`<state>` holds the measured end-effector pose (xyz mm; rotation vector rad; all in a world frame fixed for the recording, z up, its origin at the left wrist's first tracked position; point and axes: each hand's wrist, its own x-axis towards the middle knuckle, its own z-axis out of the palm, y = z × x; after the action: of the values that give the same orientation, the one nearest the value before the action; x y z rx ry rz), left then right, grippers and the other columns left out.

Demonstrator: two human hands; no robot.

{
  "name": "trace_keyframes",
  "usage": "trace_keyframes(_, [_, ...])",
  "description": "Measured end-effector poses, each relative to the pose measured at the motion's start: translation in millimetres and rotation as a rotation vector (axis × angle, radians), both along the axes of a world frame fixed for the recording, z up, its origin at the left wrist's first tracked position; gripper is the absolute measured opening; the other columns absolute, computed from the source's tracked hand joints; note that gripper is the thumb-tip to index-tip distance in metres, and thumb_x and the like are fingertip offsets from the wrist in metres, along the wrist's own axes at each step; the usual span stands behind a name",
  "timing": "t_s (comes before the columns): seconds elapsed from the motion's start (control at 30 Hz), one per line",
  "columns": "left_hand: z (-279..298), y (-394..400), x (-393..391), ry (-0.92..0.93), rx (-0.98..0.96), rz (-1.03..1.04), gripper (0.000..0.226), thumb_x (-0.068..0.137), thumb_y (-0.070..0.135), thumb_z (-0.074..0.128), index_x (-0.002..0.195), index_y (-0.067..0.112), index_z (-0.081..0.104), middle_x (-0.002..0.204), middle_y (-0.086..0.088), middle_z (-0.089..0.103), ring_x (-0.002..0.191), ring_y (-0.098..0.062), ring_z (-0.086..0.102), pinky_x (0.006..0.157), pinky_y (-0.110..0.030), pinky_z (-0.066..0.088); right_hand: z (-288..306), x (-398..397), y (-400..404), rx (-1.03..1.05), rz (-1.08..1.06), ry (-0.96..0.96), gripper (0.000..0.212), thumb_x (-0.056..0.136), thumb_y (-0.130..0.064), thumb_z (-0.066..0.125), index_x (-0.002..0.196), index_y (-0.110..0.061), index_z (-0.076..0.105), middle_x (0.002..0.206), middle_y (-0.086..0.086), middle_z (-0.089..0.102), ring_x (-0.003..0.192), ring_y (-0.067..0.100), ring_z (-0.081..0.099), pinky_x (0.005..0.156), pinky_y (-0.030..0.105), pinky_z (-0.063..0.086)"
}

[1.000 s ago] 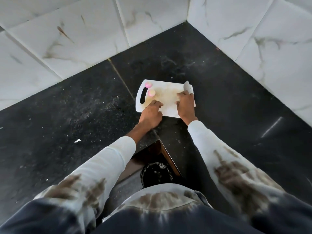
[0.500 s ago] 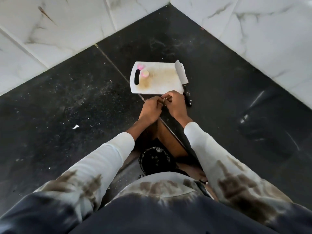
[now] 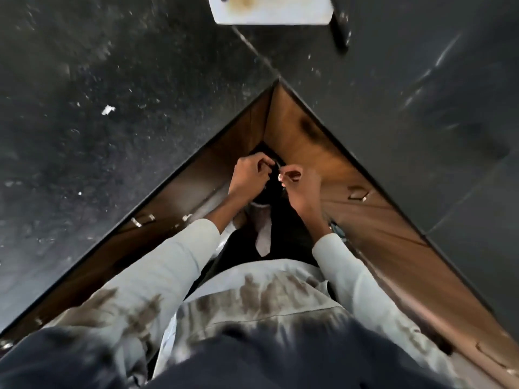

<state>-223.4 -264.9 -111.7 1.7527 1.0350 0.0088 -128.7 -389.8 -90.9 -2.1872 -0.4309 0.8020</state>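
Both my hands hang below the counter edge, in the corner gap between the cabinets. My left hand (image 3: pixel 248 176) has its fingers curled and pinches a small dark scrap at its fingertips. Close beside it, my right hand (image 3: pixel 300 189) pinches a small pale scrap (image 3: pixel 280 178) between thumb and finger. A bin lined with a black bag (image 3: pixel 271 189) sits right under the hands and is mostly hidden by them. What the scraps are is too blurred to tell.
A white cutting board (image 3: pixel 269 12) with a brownish stain lies on the black countertop (image 3: pixel 112 80) at the top edge. A dark knife handle (image 3: pixel 341 32) lies to its right. Brown cabinet fronts (image 3: pixel 365 220) with metal handles flank the gap.
My hands left the cutting board, came together at the counter edge, then dropped over the bin. The view tilted down, so the board slid to the top.
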Motion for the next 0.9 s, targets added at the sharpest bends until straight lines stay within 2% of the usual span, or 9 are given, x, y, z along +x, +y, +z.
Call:
trace_keyframes(0.17, [-74.5, -17.3, -21.6, 0.100, -0.110, 0.077, 0.035, 0.083, 0.021, 0.048, 0.101, 0.022, 0.078, 0.089, -0.001, 0.081, 0.079, -0.017, 0.079, 0.077, -0.044, 0.066, -83.0, -35.9, -3.9, -0.062, 0.083, 0.012, 0.013, 0.086, -0.003, 0.072, 0.093, -0.012, 0.079, 0.090, 0.004, 0.080, 0.084, 0.018, 0.075, 0.080, 0.043, 0.062])
trace_keyframes(0.33, [-168.3, -21.0, -28.1, 0.188, -0.169, 0.171, 0.032, 0.089, 0.012, 0.054, 0.087, 0.038, 0.073, 0.081, 0.004, 0.081, 0.076, -0.017, 0.080, 0.072, -0.042, 0.067, -169.3, -48.4, -7.1, -0.067, -0.008, 0.006, 0.010, 0.085, -0.010, 0.070, 0.090, -0.013, 0.078, 0.085, 0.002, 0.079, 0.079, 0.016, 0.076, 0.076, 0.042, 0.063])
trace_keyframes(0.43, [-214.0, -17.9, -25.0, 0.186, -0.235, 0.207, 0.029, 0.096, 0.001, 0.056, 0.096, 0.024, 0.075, 0.076, 0.003, 0.078, 0.066, -0.010, 0.077, 0.059, -0.030, 0.063, -205.7, -44.0, 4.5, -0.018, -0.120, 0.019, 0.008, 0.086, -0.006, 0.070, 0.090, -0.009, 0.077, 0.083, 0.002, 0.079, 0.077, 0.012, 0.076, 0.073, 0.037, 0.063])
trace_keyframes(0.53, [-261.0, -14.4, -19.6, 0.174, -0.274, 0.240, 0.028, 0.098, -0.001, 0.053, 0.102, 0.016, 0.075, 0.078, 0.000, 0.077, 0.069, -0.017, 0.078, 0.062, -0.036, 0.067, -244.9, -40.6, 12.9, 0.033, -0.190, 0.064, 0.006, 0.087, 0.003, 0.070, 0.091, 0.002, 0.074, 0.080, 0.007, 0.076, 0.070, 0.004, 0.073, 0.063, 0.027, 0.060])
trace_keyframes(0.6, [-288.1, -12.5, -14.1, 0.176, -0.301, 0.262, 0.027, 0.100, -0.002, 0.051, 0.110, 0.009, 0.074, 0.084, -0.005, 0.077, 0.072, -0.020, 0.077, 0.063, -0.034, 0.066, -265.7, -39.8, 17.9, 0.035, -0.197, 0.107, 0.007, 0.088, 0.011, 0.065, 0.091, 0.011, 0.071, 0.079, 0.013, 0.073, 0.061, -0.007, 0.068, 0.055, 0.014, 0.054])
trace_keyframes(0.7, [-318.1, -13.0, -5.3, 0.206, -0.357, 0.306, 0.027, 0.101, -0.005, 0.048, 0.113, 0.004, 0.070, 0.086, -0.008, 0.072, 0.068, -0.015, 0.070, 0.056, -0.026, 0.060, -296.9, -36.2, 22.6, -0.064, -0.129, 0.066, 0.015, 0.088, 0.017, 0.056, 0.088, 0.017, 0.071, 0.073, 0.031, 0.069, 0.051, -0.014, 0.061, 0.050, 0.011, 0.052])
trace_keyframes(0.77, [-333.1, -14.7, -4.2, 0.234, -0.408, 0.321, 0.026, 0.102, -0.005, 0.046, 0.113, 0.004, 0.068, 0.082, -0.007, 0.070, 0.066, -0.015, 0.068, 0.054, -0.026, 0.058, -322.2, -31.6, 22.2, -0.125, -0.077, 0.127, 0.018, 0.088, 0.009, 0.055, 0.091, 0.015, 0.072, 0.074, 0.030, 0.071, 0.056, -0.004, 0.068, 0.055, 0.018, 0.057])
trace_keyframes(0.83, [-345.3, -16.0, -4.8, 0.283, -0.459, 0.313, 0.029, 0.105, -0.006, 0.042, 0.120, 0.000, 0.066, 0.080, -0.006, 0.066, 0.065, -0.015, 0.066, 0.054, -0.024, 0.057, -338.7, -26.4, 21.8, -0.197, -0.016, 0.129, 0.019, 0.083, -0.005, 0.061, 0.089, 0.006, 0.076, 0.081, 0.023, 0.077, 0.074, 0.023, 0.077, 0.066, 0.035, 0.059])
trace_keyframes(0.9, [-353.1, -14.0, -6.3, 0.324, -0.492, 0.304, 0.034, 0.107, -0.005, 0.038, 0.131, -0.005, 0.061, 0.082, -0.005, 0.064, 0.068, -0.016, 0.064, 0.055, -0.021, 0.056, -354.4, -18.8, 23.7, -0.267, 0.067, 0.082, 0.017, 0.088, -0.005, 0.065, 0.093, 0.004, 0.079, 0.096, 0.021, 0.079, 0.094, 0.033, 0.075, 0.077, 0.033, 0.051])
